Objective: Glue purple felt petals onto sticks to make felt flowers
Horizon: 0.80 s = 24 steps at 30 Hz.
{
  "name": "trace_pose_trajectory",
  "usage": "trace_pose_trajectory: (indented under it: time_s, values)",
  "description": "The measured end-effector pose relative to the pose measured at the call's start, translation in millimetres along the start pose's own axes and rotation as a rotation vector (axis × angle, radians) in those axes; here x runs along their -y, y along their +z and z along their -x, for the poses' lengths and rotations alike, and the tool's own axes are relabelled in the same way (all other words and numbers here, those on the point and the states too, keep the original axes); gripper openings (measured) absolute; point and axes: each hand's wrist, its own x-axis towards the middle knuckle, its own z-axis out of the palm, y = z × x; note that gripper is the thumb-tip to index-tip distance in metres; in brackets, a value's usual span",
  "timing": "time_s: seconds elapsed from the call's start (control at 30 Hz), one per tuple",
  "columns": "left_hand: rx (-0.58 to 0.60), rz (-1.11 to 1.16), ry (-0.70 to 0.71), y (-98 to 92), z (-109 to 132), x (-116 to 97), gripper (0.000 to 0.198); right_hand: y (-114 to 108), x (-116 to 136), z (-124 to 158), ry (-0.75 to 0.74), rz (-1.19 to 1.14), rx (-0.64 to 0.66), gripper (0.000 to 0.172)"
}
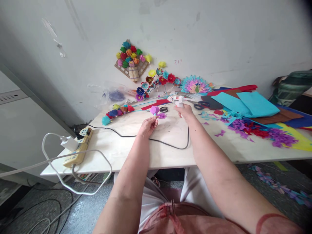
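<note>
My left hand (pixel 149 126) is closed, pinching a small purple paper flower (pixel 154 110) by its base, petals pointing up. A white hot glue gun (pixel 177 99) is gripped in my right hand (pixel 184 112), its nozzle pointing left, a little above and to the right of the flower. The two hands are apart. Just behind the flower, a loose purple paper piece (pixel 162 115) lies on the table, with black-handled scissors (pixel 163 110) beside it. A black cord (pixel 168 144) runs across the table and up towards my right hand.
Left on the table (pixel 109 156) sits a power strip (pixel 79 151) with a white charger (pixel 69 143) and cables. Finished paper flowers (pixel 119 112) lie at the back left. Cyan paper sheets (pixel 255 104), purple scraps (pixel 282 136) and more scissors (pixel 201 105) are on the right.
</note>
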Motion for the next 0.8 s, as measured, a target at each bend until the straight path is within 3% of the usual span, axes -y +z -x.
trace_pose_trajectory:
  time_s: [0.13,0.3,0.8]
  values:
    - [-0.004,0.003,-0.009,0.7,0,0,0.018,1,2,4,0.002,-0.344,0.273,0.023]
    - [-0.033,0.004,-0.021,1.2,0,-1,0.015,-5,4,8,-0.015,-0.346,0.470,0.030]
    - [-0.013,0.004,-0.014,0.2,-1,0,0.017,-3,7,11,-0.112,-0.203,0.537,0.036]
